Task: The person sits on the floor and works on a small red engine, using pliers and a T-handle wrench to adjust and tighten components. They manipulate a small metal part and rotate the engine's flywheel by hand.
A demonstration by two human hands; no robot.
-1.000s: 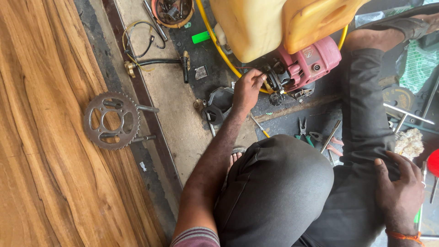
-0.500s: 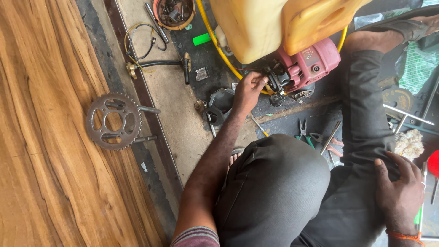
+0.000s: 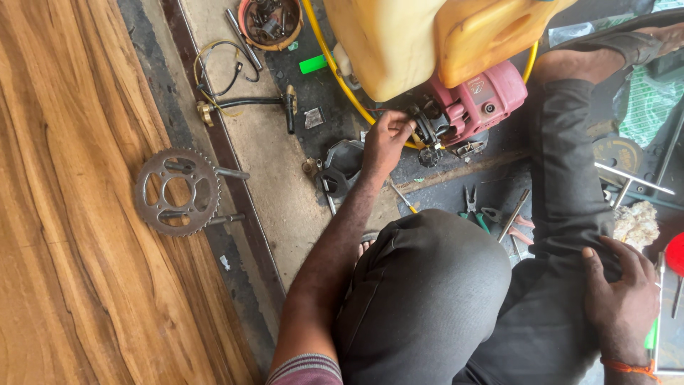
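Note:
My left hand [image 3: 387, 140] reaches forward to a small pink engine [image 3: 470, 107] under a yellow tank [image 3: 427, 39]. Its fingertips pinch a dark part at the engine's left side, by the yellow hose [image 3: 335, 68]. My right hand [image 3: 621, 296] rests flat on my right thigh in dark trousers, fingers spread and holding nothing. I am squatting, with both knees in the lower middle of the view.
A toothed sprocket [image 3: 177, 191] lies on the wooden boards at left. A black cable with brass fitting [image 3: 239, 103], a round tray of parts [image 3: 271, 21], a dark metal cover [image 3: 342, 167], pliers [image 3: 474, 210] and a screwdriver [image 3: 402, 198] lie on the floor.
My left hand has shifted slightly up toward the engine's dark part. The right hand stays on the thigh.

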